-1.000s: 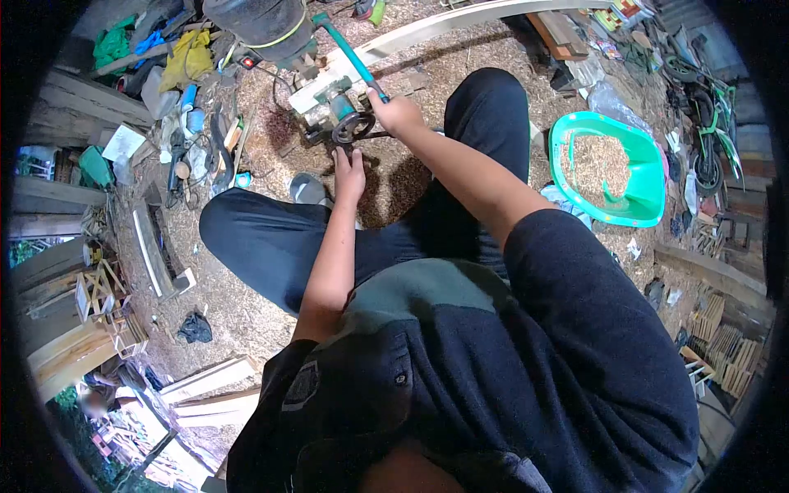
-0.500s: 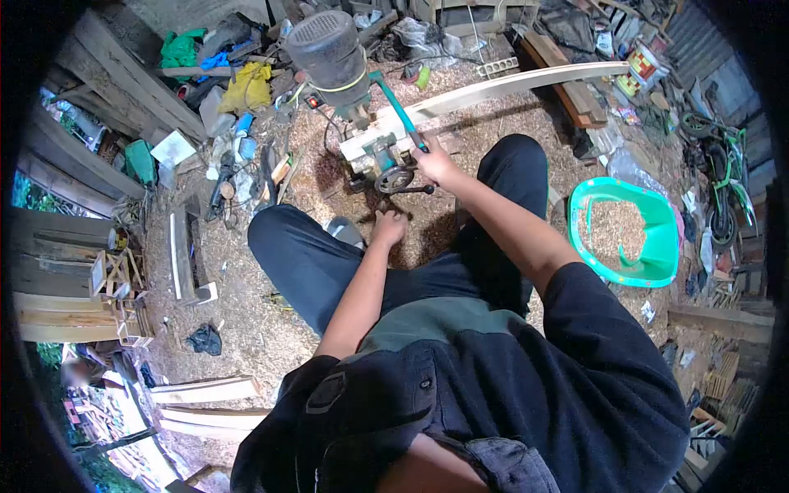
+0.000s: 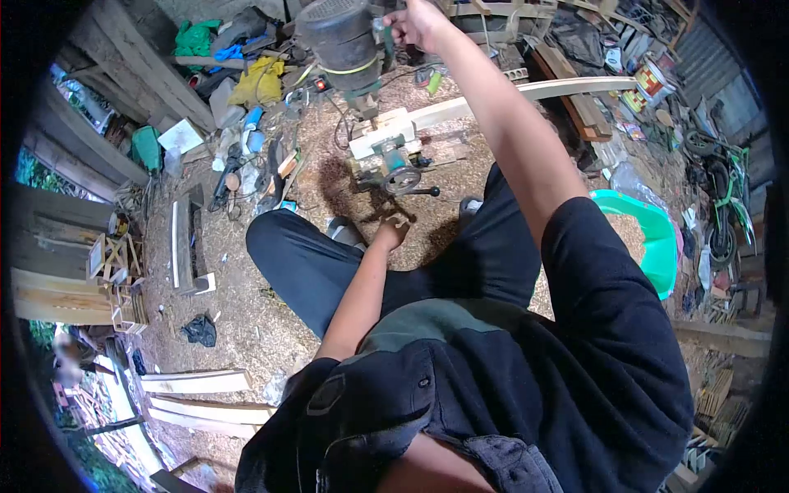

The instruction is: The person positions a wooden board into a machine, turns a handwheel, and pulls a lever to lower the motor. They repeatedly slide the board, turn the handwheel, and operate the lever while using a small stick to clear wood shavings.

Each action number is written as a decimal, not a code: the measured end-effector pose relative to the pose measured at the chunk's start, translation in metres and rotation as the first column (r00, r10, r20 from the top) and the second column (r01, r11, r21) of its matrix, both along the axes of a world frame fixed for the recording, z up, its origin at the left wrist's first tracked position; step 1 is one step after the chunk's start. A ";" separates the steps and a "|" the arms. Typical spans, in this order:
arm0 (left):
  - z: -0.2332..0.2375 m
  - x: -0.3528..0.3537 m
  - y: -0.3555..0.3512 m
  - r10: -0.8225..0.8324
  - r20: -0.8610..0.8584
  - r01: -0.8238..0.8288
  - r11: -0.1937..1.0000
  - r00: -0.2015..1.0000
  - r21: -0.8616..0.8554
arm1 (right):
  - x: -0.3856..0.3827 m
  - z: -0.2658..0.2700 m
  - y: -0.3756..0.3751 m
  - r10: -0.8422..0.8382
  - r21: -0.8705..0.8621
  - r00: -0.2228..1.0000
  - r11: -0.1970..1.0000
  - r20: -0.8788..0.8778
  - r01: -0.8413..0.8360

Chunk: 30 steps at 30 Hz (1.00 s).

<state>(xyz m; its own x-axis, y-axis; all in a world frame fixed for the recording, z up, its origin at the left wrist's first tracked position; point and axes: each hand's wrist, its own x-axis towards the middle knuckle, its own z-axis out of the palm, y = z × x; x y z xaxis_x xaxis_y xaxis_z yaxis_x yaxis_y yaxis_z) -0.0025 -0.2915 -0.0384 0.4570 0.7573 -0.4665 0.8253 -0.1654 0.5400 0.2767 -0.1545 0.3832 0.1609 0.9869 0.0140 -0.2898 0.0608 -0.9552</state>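
My right hand (image 3: pixel 417 28) is raised at the top, its fingers closed round the teal lever (image 3: pixel 388 43) beside the motor (image 3: pixel 339 45). Below the motor stands the machine with its handwheel (image 3: pixel 403 180) and a black-knobbed crank. A pale board (image 3: pixel 382 140) lies across the machine. Another long, curved pale board (image 3: pixel 542 89) stretches right from there. My left hand (image 3: pixel 393 233) is low between my knees, fingers curled at a dark bar-like part below the machine; what it grips is hard to make out.
A green tub (image 3: pixel 660 259) of shavings stands at the right, partly behind my right arm. Boards (image 3: pixel 197 383) lie at the lower left. Cloths, bottles and scrap are at the upper left, a paint bucket (image 3: pixel 649 82) at the upper right. A person (image 3: pixel 74 361) is at the far left.
My right hand and the teal lever have swung up and away from the handwheel. My left hand has stayed low, with its fingers slightly shifted. The view has shifted a little.
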 end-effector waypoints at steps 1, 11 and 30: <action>0.015 -0.001 -0.003 -0.003 -0.021 0.003 1.000 1.000 0.002 | -0.004 -0.010 0.000 -0.064 0.054 0.997 0.997 0.053 0.061; 0.036 -0.016 -0.010 -0.064 0.042 0.074 0.944 0.997 -0.322 | -0.008 -0.387 -0.097 -0.172 -0.533 0.902 0.756 0.396 0.379; 0.042 0.002 -0.009 -0.267 -0.038 0.242 0.917 0.963 -0.316 | -0.055 -0.374 -0.125 -0.195 -0.127 0.451 0.797 0.871 0.590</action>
<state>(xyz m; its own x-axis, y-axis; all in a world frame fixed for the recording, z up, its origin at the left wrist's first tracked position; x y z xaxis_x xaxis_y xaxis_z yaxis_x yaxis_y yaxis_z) -0.0006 -0.3004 0.0034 0.5675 0.4349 -0.6991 0.8192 -0.2130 0.5325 0.2212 -0.2798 0.0096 0.6456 0.7633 0.0218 0.5448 -0.4403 -0.7137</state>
